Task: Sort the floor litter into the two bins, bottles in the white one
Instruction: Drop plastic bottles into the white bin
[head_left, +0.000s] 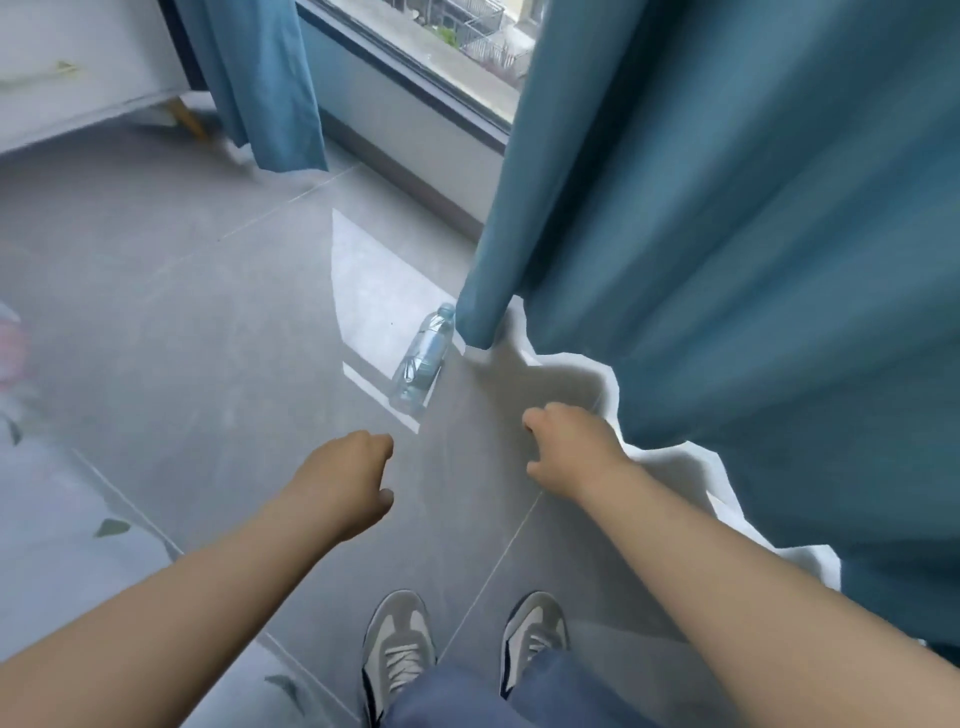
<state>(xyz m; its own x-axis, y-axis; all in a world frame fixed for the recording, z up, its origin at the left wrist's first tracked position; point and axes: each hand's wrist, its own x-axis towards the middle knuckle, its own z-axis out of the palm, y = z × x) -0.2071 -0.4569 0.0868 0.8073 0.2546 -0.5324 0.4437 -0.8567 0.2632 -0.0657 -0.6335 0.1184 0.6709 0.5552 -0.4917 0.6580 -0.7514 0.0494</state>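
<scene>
- floor (208, 322): grey glossy tiles. Bright glare patch under & just left of the bottle (423, 358). Open tile left of the bottle & between it and the person.
- right curtain (727, 260): teal w/ white lining along the hem. Fills everything right of the bottle, cut off at top & right edges. Its hem corner hangs just beside the bottle's cap end. Floor behind it is hidden.
- window (441, 47): beyond the bottle, glass cut off at top. Dark frame, low pale wall under it. Outside is blurred.
- left curtain (265, 83): teal, beyond & left of the bottle, well apart. Top cut off.
- rug (62, 519): pale, leaf print, well left of the bottle. Cut by the left edge, blurred. A pink smear at that edge can't be made out.
- cabinet (78, 62): white, wood leg, far beyond & left of the bottle. Blurred, cut off.
- left grip (353, 478): short of the bottle's base, slightly left, not touching. Back of hand up, fingers curled under, tips hidden. Nothing seen in it.
- right grip (566, 447): right of the bottle's base, apart from it, close to the curtain hem; can't tell if touching. Fingers curled, tips hidden, nothing seen held.
- shoes (400, 654): grey, white laces, on tile on the person's side of the bottle. Heels hidden by blue trouser legs (467, 691).
- bottle: clear plastic, on its side on the floor at the glare's right edge. Cap points toward the window, base toward the grips. Label unreadable.
</scene>
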